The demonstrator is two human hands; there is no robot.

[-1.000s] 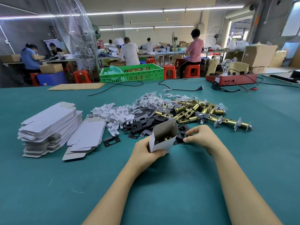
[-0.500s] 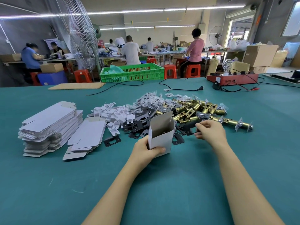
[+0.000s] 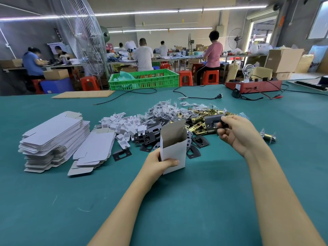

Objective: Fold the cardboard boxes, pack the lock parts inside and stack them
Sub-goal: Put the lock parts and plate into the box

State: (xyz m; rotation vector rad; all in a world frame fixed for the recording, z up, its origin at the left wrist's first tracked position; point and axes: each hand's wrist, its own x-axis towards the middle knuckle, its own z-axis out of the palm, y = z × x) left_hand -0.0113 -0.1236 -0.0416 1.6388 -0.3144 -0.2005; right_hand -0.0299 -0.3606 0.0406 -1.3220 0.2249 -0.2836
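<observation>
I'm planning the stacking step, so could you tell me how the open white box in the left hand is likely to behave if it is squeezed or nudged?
The white box looks like thin card, so it probably flexes under a firm squeeze. Standing tall on a narrow base in the left hand, it may tip if nudged. Its raised top flap seems floppy.
</observation>
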